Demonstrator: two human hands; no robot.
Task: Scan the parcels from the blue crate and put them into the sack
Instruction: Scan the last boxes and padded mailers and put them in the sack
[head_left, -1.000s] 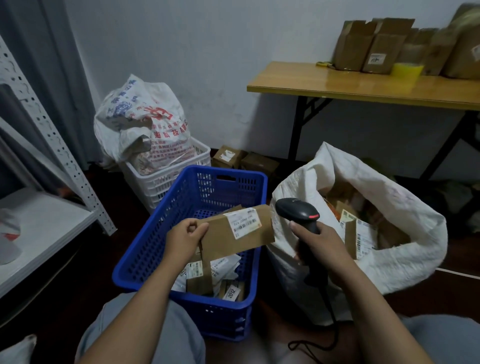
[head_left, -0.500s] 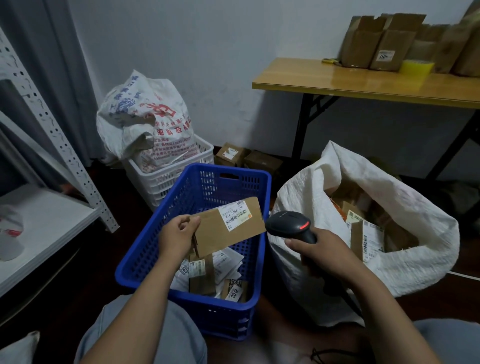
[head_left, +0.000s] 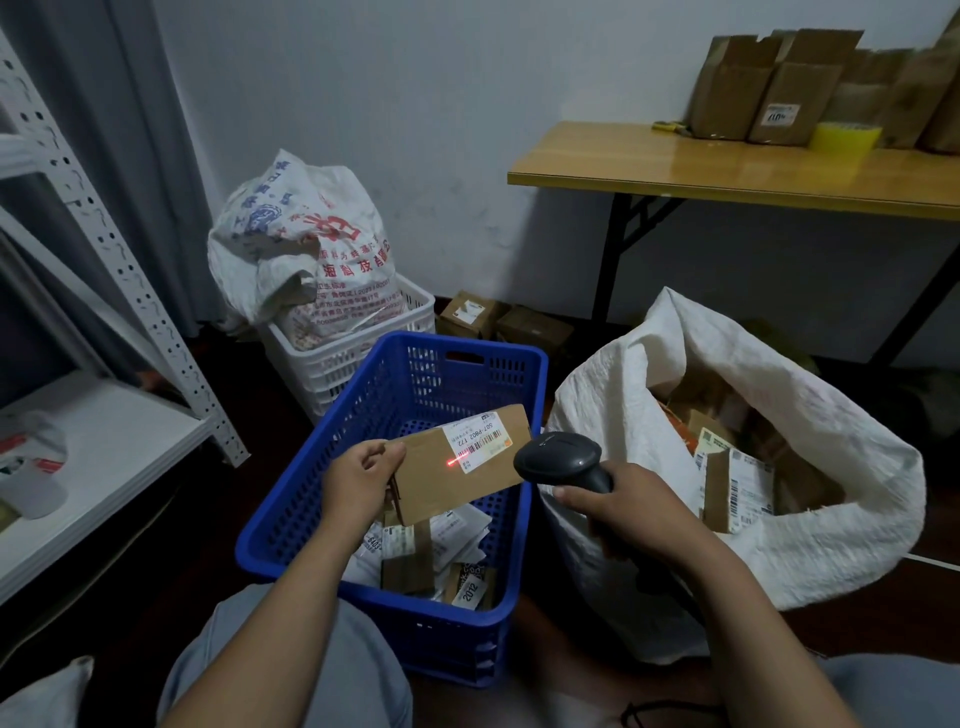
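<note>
Head view — two hands, one scanner, one parcel up. Your left hand pinches the flat brown cardboard parcel by its left end, thumb on top, above the blue perforated plastic crate. One white barcode label faces up; one red laser dot sits at its lower left corner. Your right hand is wrapped round the grip of the black handheld barcode scanner, with the head near the parcel's right edge; can't tell if they touch. Crate floor: a heap of labelled parcels, overlapped — can't count them. One white woven sack stands just right of the crate, mouth gaping wide. At least two labelled parcels show inside, the rest shadowed. The scanner sits between held parcel and sack mouth. Behind: one white plastic crate holding one printed white bag, and two small cardboard boxes on the floor. One wooden table is cut off at the right edge. The black scanner cable shows only as a loop at the bottom.
</note>
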